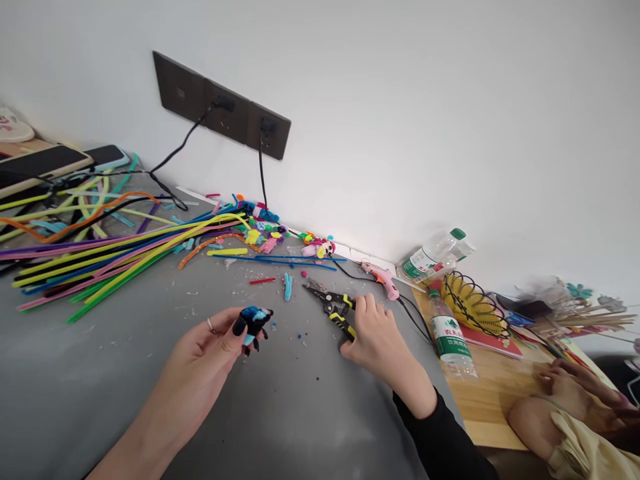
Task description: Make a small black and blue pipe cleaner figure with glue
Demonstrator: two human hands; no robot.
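My left hand (217,343), with dark nail polish and a ring, is closed on a small blue-and-black pipe cleaner figure (256,323), held above the grey table covering (280,420). Fingers of my right hand (374,337) are wrapped around the black-and-yellow handles of wire-stripping pliers (333,309). The pliers' jaws point away to the left, close to the tabletop. Beyond them lie a short folded light-blue pipe cleaner piece (288,287) and a red piece (263,281). A pink hot glue gun (381,280) stands just past my right hand.
Long coloured pipe cleaners (130,257) spread across the left. Small fuzzy figures (275,239) line the wall. Black cords run to a wall socket panel (223,105). Plastic bottles (453,340) and a yellow basket (470,303) stand right. Another person's hands (570,390) are at far right.
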